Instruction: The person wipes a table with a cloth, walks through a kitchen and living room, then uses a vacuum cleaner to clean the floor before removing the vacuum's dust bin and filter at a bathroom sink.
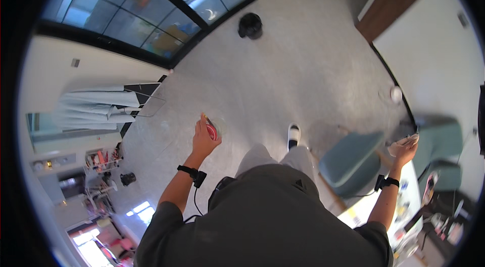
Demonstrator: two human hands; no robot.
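"Red, rounded object with pale markings (211,132): where is it, and which way does it point?"

"In the left hand (203,141), out over the smooth grey floor (202,85). Its long axis seems to slant from upper left to lower right, but it is small and blurred here, so I can't say which end is its front."

"How do those fingers stand?"

"Curled around it, grasping it, the wrist bent slightly inward. A clear, roundish shape shows just beside it."

"And the right hand (405,153)?"

"Stretched far out to the right, its fingers gripping a thin, beige, soft-looking item (398,147). That one's long axis rises from lower left to upper right."

"What's near it?"

"A teal, smooth-backed chair (349,163) to its left, and a second, teal padded chair (438,138) to its right."
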